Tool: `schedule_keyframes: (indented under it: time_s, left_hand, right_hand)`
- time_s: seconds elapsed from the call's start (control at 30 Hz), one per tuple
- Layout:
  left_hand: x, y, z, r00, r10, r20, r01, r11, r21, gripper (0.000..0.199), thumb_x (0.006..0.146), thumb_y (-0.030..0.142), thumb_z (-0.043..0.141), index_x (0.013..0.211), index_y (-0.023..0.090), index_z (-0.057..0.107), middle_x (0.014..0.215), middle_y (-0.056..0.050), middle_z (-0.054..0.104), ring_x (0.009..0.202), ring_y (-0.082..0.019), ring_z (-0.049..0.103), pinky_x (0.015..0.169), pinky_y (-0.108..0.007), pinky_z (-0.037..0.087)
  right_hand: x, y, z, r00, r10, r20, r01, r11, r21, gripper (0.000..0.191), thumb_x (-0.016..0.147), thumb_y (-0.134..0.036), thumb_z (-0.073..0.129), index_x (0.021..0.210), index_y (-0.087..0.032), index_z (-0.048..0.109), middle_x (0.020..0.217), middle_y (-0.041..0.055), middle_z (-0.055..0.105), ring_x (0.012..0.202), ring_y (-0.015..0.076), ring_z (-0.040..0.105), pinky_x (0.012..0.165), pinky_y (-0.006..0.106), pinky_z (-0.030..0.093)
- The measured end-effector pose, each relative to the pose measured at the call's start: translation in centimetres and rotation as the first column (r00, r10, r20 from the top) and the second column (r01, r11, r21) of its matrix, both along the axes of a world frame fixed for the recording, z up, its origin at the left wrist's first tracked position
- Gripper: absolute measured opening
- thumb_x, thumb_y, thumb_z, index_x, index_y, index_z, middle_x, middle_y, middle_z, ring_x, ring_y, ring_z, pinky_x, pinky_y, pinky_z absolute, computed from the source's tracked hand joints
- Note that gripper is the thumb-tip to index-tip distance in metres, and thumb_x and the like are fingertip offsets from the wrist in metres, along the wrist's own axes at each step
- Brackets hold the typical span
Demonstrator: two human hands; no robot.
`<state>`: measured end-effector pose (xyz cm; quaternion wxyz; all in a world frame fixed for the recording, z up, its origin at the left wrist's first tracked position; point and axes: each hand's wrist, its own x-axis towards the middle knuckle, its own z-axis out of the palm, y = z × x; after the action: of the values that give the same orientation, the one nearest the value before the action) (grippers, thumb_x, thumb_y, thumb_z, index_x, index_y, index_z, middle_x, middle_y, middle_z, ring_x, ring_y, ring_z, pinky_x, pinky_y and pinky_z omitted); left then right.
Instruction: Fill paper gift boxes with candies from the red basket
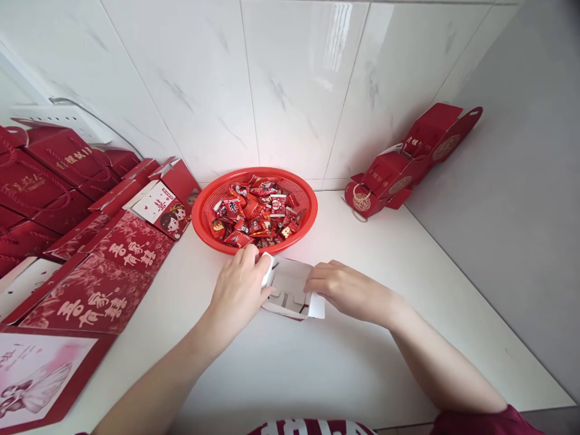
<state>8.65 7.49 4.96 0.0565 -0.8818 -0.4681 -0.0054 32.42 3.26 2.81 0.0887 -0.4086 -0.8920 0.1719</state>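
Observation:
A small paper gift box point(290, 284) lies on the white counter with its white inside facing up and slotted flaps at its bottom. My left hand point(240, 278) grips its left wall and flap, fingers bent over the edge. At the opposite end, my right hand point(339, 287) has its fingers closed on the right wall, beside a white flap that sticks out. Just behind the box stands a red oval plastic basket point(199, 220) filled with several red-wrapped candies point(258, 211).
Red gift bags point(36, 175) and printed red boxes point(127, 248) line the left side. Folded red boxes with handles point(385, 175) lean at the back right, by a grey panel point(507, 181). A power strip point(67, 118) rests against the tiled wall point(294, 90).

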Motion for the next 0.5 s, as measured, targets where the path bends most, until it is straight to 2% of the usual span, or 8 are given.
schedule_keyframes:
  time_s: [0.07, 0.1, 0.2, 0.27, 0.33, 0.4, 0.5]
  left_hand:
    - [-0.1, 0.1, 0.2, 0.998, 0.052, -0.021, -0.051, 0.998, 0.028, 0.03, 0.084, 0.043, 0.067, 0.097, 0.017, 0.062, 0.096, -0.008, 0.055, 0.086, -0.025, 0.059, 0.065, -0.031, 0.041]
    - [-0.2, 0.3, 0.3, 0.997, 0.069, -0.033, -0.069, 0.998, 0.002, 0.03, 0.085, 0.046, 0.064, 0.093, 0.017, 0.062, 0.093, -0.008, 0.056, 0.083, -0.024, 0.059, 0.062, -0.03, 0.039]
    - [-0.5, 0.9, 0.4, 0.997, 0.061, -0.038, -0.067, 0.977, -0.204, 0.036, 0.089, 0.048, 0.054, 0.073, 0.017, 0.061, 0.085, -0.006, 0.06, 0.07, -0.02, 0.059, 0.056, -0.028, 0.032]
    - [-0.7, 1.3, 0.2, 0.999, 0.026, -0.023, -0.033, 0.931, -0.363, 0.041, 0.093, 0.044, 0.046, 0.064, 0.018, 0.058, 0.075, -0.004, 0.061, 0.064, -0.018, 0.057, 0.055, -0.027, 0.028]
    - [-0.8, 1.7, -0.1, 1.0, -0.026, -0.008, 0.018, 0.872, -0.489, 0.041, 0.093, 0.037, 0.04, 0.06, 0.019, 0.057, 0.063, -0.003, 0.058, 0.058, -0.018, 0.054, 0.053, -0.027, 0.025]
    - [-0.9, 2.0, -0.4, 0.997, -0.082, 0.007, 0.072, 0.826, -0.558, 0.039, 0.091, 0.031, 0.039, 0.058, 0.019, 0.055, 0.057, -0.003, 0.055, 0.053, -0.017, 0.049, 0.051, -0.028, 0.022]
    - [-1.1, 2.3, -0.6, 0.994, -0.109, 0.014, 0.098, 0.827, -0.554, 0.036, 0.089, 0.028, 0.04, 0.055, 0.019, 0.051, 0.053, -0.002, 0.052, 0.049, -0.016, 0.043, 0.05, -0.029, 0.02]
  right_hand:
    - [-0.4, 0.1, 0.0, 0.999, 0.018, 0.027, -0.018, 1.0, 0.013, 0.03, 0.09, -0.001, 0.048, 0.089, -0.021, 0.07, 0.087, 0.0028, 0.07, 0.086, 0.0179, 0.063, 0.079, 0.032, 0.045]
    - [-0.5, 0.1, -0.1, 0.999, 0.033, 0.035, -0.033, 0.999, 0.014, 0.027, 0.091, -0.003, 0.05, 0.086, -0.021, 0.07, 0.083, 0.0022, 0.069, 0.083, 0.0176, 0.063, 0.077, 0.032, 0.044]
    - [-0.8, 0.2, 0.0, 0.995, 0.094, 0.028, -0.095, 0.996, 0.002, 0.026, 0.094, -0.008, 0.052, 0.081, -0.021, 0.071, 0.078, 0.0018, 0.069, 0.08, 0.0169, 0.063, 0.075, 0.031, 0.042]
    - [-0.9, 0.3, 0.0, 0.992, 0.126, 0.006, -0.125, 0.992, -0.016, 0.028, 0.095, -0.009, 0.051, 0.082, -0.021, 0.072, 0.078, 0.0021, 0.07, 0.083, 0.0169, 0.063, 0.077, 0.03, 0.043]
    - [-0.9, 0.3, 0.0, 0.99, 0.139, -0.016, -0.14, 0.989, -0.04, 0.028, 0.094, -0.008, 0.051, 0.085, -0.022, 0.073, 0.079, 0.0021, 0.071, 0.085, 0.0172, 0.064, 0.079, 0.03, 0.044]
    - [-0.7, 0.2, 0.1, 0.991, 0.127, -0.037, -0.13, 0.989, -0.071, 0.026, 0.091, -0.006, 0.052, 0.089, -0.022, 0.072, 0.085, 0.0022, 0.072, 0.086, 0.0179, 0.065, 0.08, 0.03, 0.046]
    - [-0.6, -0.1, 0.3, 0.991, 0.041, -0.13, -0.056, 0.992, -0.109, 0.027, 0.09, -0.01, 0.052, 0.107, -0.023, 0.068, 0.106, 0.0033, 0.071, 0.09, 0.0182, 0.066, 0.079, 0.03, 0.049]
